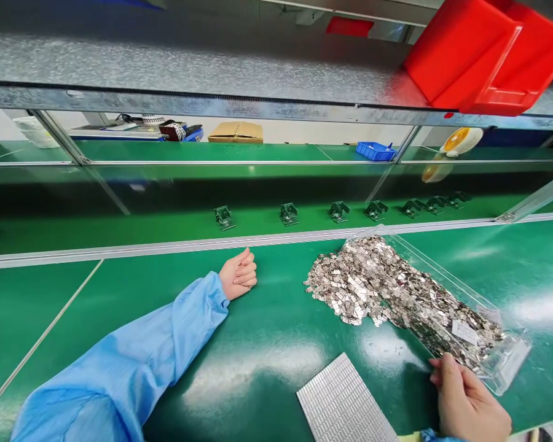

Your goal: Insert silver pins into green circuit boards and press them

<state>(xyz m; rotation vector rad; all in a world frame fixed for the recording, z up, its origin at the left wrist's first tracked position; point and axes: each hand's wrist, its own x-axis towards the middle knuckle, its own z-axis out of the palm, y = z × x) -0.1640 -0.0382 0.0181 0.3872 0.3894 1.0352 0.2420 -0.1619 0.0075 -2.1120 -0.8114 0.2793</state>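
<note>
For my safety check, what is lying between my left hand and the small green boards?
Head view: a silver rail runs between the left hand and the green boards.

The pieces (350,285) are silvery; the plate (345,402) gridded grey; the table (267,331) green.

From my remote seat, I see the left hand (238,275) curled over the green counter (267,319). The right hand (472,399) is at the near side of a clear tray (511,363) heaped with small metal pieces (345,285), a gridded silver plate (345,402) nearby.
</note>
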